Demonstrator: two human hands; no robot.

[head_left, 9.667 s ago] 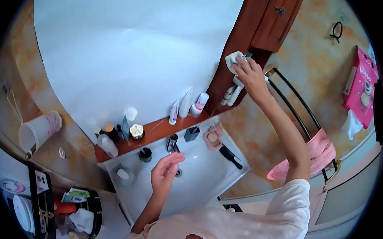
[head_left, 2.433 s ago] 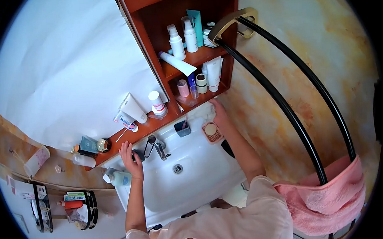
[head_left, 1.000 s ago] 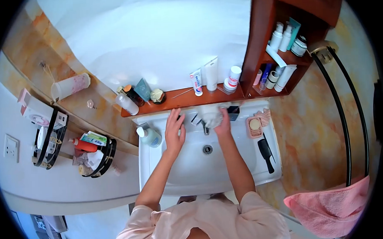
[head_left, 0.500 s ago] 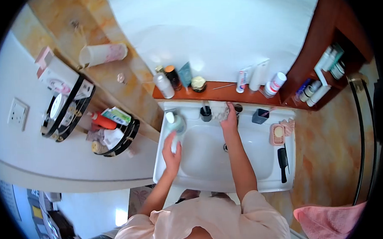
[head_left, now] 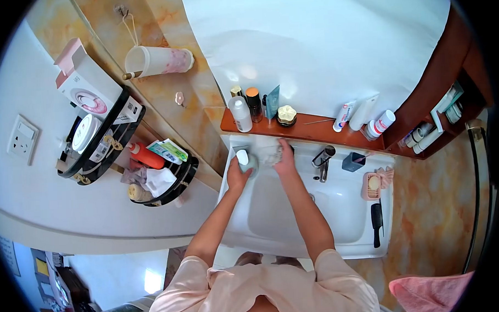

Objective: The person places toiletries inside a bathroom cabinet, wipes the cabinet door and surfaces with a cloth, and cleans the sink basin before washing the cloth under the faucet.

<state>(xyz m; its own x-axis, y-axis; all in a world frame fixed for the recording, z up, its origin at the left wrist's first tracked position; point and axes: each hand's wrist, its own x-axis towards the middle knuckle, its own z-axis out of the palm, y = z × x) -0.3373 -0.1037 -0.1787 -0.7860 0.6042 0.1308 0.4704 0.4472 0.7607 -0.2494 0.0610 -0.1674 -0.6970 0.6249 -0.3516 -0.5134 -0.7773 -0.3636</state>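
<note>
1. Head view: left hand clamped on the pale pump bottle at the left back corner of the sink. Smooth sides; a loose grip could let it slip or tip.
2. Right hand closed on a whitish cloth, blurred, near the back rim. A wide swipe could clip the white bottle on the ledge.
3. Comb near the right edge; a knock could drop it.

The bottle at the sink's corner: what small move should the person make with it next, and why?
Probably slide the bottle slightly aside with the left hand. That hand is already around it, and the right hand holds a cloth just beside it over the sink ledge, so the bottle seems in the way.
</note>
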